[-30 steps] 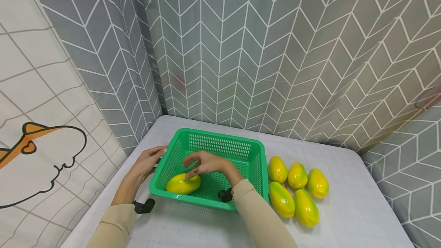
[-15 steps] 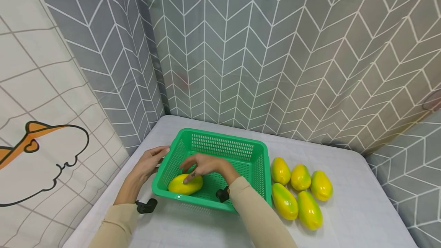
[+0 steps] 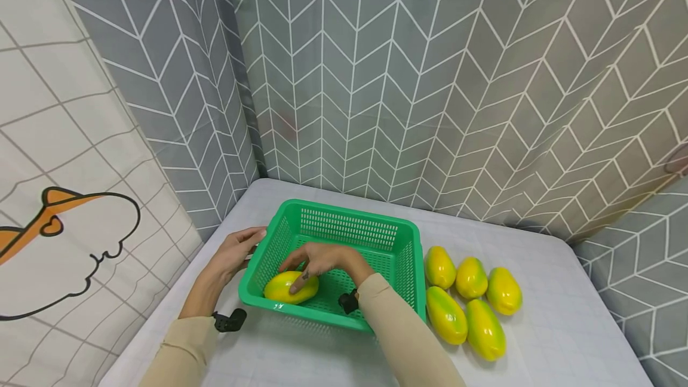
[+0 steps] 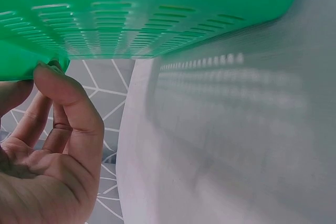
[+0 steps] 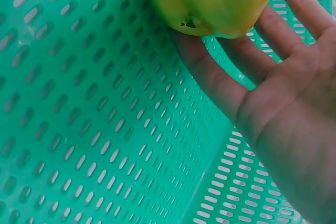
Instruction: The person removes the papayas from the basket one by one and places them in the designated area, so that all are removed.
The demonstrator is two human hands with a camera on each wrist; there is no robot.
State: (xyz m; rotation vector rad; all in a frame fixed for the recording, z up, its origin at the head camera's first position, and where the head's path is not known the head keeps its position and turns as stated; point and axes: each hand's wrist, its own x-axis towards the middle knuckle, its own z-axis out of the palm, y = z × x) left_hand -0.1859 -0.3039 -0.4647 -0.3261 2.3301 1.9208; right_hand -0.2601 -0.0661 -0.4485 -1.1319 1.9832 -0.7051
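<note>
A green perforated plastic basket point(image 3: 349, 227) stands on the table; in the left wrist view its slotted side point(image 4: 152, 3) fills the top. My left hand point(image 3: 232, 254) holds the basket's left rim, pinched between thumb and fingers. Inside the basket, at the near left corner, lies a glossy yellow papaya point(image 3: 278, 289). My right hand point(image 3: 321, 257) reaches in from above, thumb on the near side and fingers on the far side of that fruit. The right wrist view shows the papaya's yellow-green end point(image 5: 210, 3) against the curled fingers point(image 5: 218, 80).
Several more yellow-green papayas point(image 3: 447, 315) lie grouped on the white tablecloth point(image 3: 559, 315) just right of the basket. Patterned grey curtains point(image 3: 376, 106) hang behind the table, and a white checked cloth point(image 3: 107, 136) hangs at the left.
My right hand has lowered onto the papaya in the basket, and its thumb and fingers have closed round it. The left hand stays at the rim. The view has shifted slightly.
</note>
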